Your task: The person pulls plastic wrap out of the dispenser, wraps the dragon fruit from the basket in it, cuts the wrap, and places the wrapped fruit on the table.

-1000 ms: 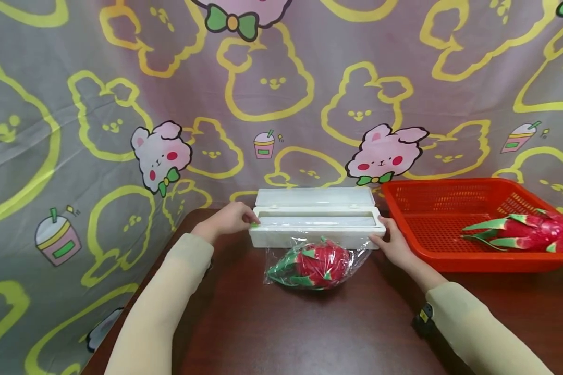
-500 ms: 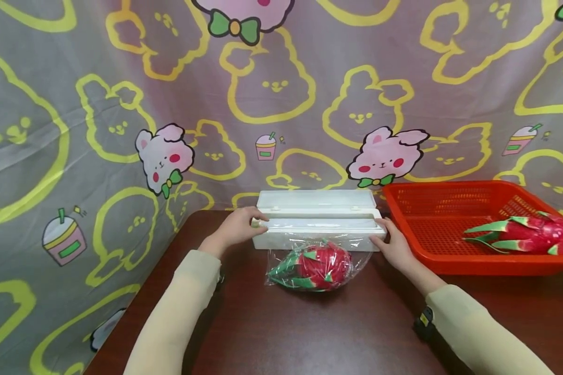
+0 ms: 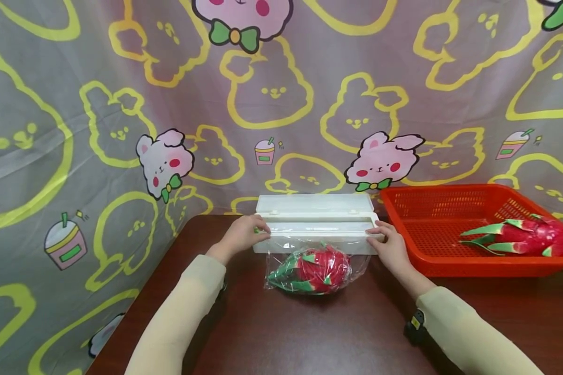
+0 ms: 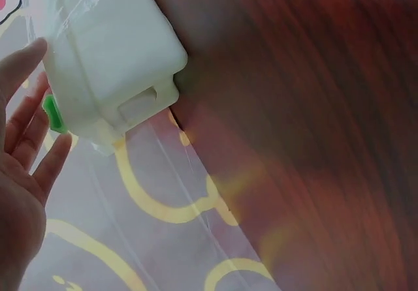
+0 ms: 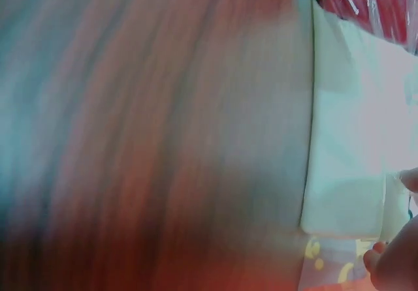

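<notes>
A white cling film dispenser stands at the table's back with its clear lid raised. Film runs down its front to a red and green dragon fruit wrapped in that cling film. My left hand pinches the film at the dispenser's left end, thumb in front and fingers behind. Beside those fingers sits the green cutter slider. At the right end my right hand pinches the film between thumb and fingers; the right wrist view catches only part of this hand.
To the right, a red plastic basket holds another dragon fruit and stands close beside my right hand. A patterned curtain hangs right behind the dispenser and along the left edge of the brown table.
My left hand has left the green slider and shifted right onto the film's edge. My right hand's fingertips have moved inward from the dispenser's end. The wrapped fruit lies in about the same place.
</notes>
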The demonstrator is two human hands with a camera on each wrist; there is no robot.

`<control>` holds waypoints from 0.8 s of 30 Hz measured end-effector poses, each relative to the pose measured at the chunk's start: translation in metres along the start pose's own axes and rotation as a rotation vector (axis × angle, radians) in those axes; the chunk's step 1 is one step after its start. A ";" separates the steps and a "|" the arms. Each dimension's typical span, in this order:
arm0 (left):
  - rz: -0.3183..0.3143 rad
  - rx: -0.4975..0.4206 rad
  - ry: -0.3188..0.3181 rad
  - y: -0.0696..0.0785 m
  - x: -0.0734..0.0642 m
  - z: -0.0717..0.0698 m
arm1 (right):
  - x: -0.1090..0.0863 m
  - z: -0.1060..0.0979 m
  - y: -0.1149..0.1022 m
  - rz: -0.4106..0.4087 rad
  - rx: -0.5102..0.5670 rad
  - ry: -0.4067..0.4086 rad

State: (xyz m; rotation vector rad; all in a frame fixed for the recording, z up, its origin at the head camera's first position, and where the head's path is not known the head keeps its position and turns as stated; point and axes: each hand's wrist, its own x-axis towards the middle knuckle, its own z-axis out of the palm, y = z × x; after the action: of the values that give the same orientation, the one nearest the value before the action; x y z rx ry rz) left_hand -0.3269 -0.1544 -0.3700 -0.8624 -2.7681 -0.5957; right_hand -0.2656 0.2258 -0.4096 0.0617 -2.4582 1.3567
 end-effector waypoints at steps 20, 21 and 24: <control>-0.046 -0.406 -0.025 0.018 -0.020 -0.005 | -0.020 0.003 -0.017 0.154 0.058 0.162; -0.045 -0.418 -0.018 0.020 -0.023 -0.005 | -0.021 0.002 -0.019 0.145 0.055 0.161; -0.053 -0.447 0.001 0.025 -0.030 -0.004 | -0.024 0.000 -0.025 0.120 0.079 0.132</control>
State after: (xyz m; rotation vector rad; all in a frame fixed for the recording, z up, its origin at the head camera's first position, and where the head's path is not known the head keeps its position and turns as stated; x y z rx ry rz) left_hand -0.2876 -0.1526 -0.3670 -0.8641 -2.7029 -1.2543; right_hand -0.2381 0.2092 -0.3969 -0.1546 -2.3316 1.4576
